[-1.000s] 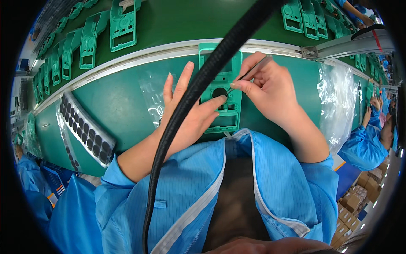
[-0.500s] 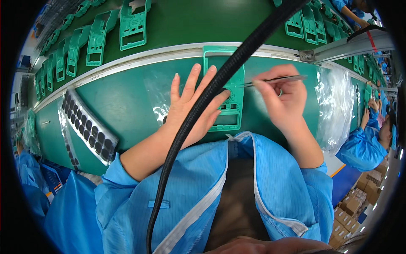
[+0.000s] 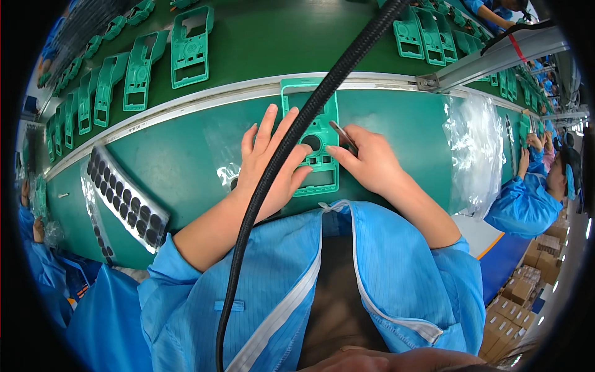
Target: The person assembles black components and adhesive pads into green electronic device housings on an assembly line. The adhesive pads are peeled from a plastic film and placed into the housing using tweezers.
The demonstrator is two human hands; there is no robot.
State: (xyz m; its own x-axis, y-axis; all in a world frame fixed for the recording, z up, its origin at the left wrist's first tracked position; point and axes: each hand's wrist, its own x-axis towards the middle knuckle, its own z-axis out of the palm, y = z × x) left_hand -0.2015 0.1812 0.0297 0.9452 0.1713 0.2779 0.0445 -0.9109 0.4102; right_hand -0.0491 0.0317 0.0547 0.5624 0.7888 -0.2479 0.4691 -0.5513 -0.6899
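In front of me on the bench lies a green plastic housing (image 3: 328,162) with a round recess and rectangular openings. A black round disc (image 3: 312,144) sits in the recess. My left hand (image 3: 263,164) rests on the left side of the housing with fingers spread, its index fingertip beside the disc. At the right edge my right hand (image 3: 372,158) keeps tweezers (image 3: 342,134) tucked in its fingers, while its thumb reaches onto the housing close to the disc. A black braided cable hides part of the left fingers and of the housing.
A sheet of black round discs (image 3: 127,198) lies left, beside a narrower strip (image 3: 99,223). Clear plastic film (image 3: 474,155) lies right. Several green housings (image 3: 191,49) line the belt beyond the metal rail (image 3: 242,93). The black cable (image 3: 297,127) crosses the view. A co-worker (image 3: 527,198) sits at right.
My right hand has moved in to the housing, its thumb now beside the disc and the tweezers turned back in the fingers. My left index finger has drawn back, uncovering the disc.
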